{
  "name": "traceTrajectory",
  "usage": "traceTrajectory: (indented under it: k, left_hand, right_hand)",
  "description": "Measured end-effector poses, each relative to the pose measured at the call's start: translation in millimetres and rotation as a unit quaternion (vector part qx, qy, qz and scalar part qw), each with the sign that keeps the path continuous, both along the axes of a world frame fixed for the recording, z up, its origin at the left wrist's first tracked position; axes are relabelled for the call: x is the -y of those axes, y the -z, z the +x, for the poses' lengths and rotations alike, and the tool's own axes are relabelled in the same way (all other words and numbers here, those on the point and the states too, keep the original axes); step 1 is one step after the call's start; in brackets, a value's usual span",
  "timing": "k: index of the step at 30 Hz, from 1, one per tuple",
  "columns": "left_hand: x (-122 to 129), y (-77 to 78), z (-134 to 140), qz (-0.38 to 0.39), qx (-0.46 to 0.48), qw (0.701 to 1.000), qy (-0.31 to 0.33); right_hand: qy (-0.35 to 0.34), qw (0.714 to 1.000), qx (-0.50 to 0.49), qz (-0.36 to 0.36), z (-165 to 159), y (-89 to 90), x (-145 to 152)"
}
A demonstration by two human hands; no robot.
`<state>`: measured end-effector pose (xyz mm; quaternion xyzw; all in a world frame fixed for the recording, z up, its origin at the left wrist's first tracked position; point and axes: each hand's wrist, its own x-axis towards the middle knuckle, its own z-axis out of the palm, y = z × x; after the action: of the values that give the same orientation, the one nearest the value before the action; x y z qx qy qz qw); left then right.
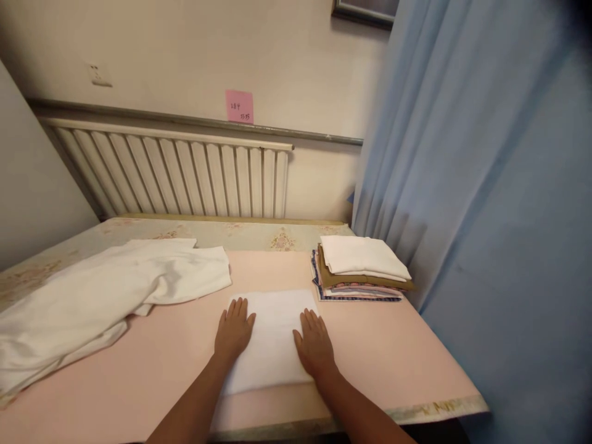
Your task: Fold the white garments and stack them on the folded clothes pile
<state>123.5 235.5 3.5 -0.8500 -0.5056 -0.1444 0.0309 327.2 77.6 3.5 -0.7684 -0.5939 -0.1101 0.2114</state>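
From my end, through the head camera, I have both hands palm down on a folded white cloth (pixel 274 342), which lies flat in the lower middle of the frame. My left hand (pixel 235 328) presses on its left edge, fingers together and pointing up the frame, thumb angled inward over the cloth. My right hand (pixel 315 342) rests at the right edge in much the same way, its thumb also turned in toward the middle. Both are unclenched and flattened out, touching the cloth without grasping it, and the bare forearms reach in from the bottom of the frame. Under the cloth I see a pink sheet (pixel 388 364), spread over a floral cover (pixel 283 240) that shows along the far side and at the near edge. On the left side of the frame a white garment (pixel 139 287) lies loosely spread and wrinkled, well apart from the cloth. Right of centre, beyond my right hand, sits a neat stack of folded clothes (pixel 365 285), white on top, then brown, with patterned and pale layers below. A blue curtain (pixel 425 148) fills the right side. Across the upper left runs a white radiator (pixel 180 169), with a pink note (pixel 239 107) on the wall above it.
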Motion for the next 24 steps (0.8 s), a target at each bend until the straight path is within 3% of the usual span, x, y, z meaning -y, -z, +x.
traceTrajectory:
  k: [5, 10, 17, 24]
  left_hand:
    - [17, -1.8, -4, -0.016, -0.009, 0.999, -0.029]
    - [36, -1.9, -5, 0.019, -0.011, 0.999, -0.038]
    - [43, -4.0, -4, 0.058, -0.004, 0.998, 0.026]
    - [44, 1.7, -11, 0.084, 0.039, 0.995, 0.042]
  right_hand:
    - [0.009, 1.000, -0.006, -0.019, -2, -4.6, 1]
    - [0.006, 1.000, -0.005, -0.006, -2, -4.3, 2]
    - [-0.003, 1.000, 0.008, 0.028, -1, 1.9, 1]
    - [-0.016, 0.999, 0.011, 0.034, 1, 5.2, 4]
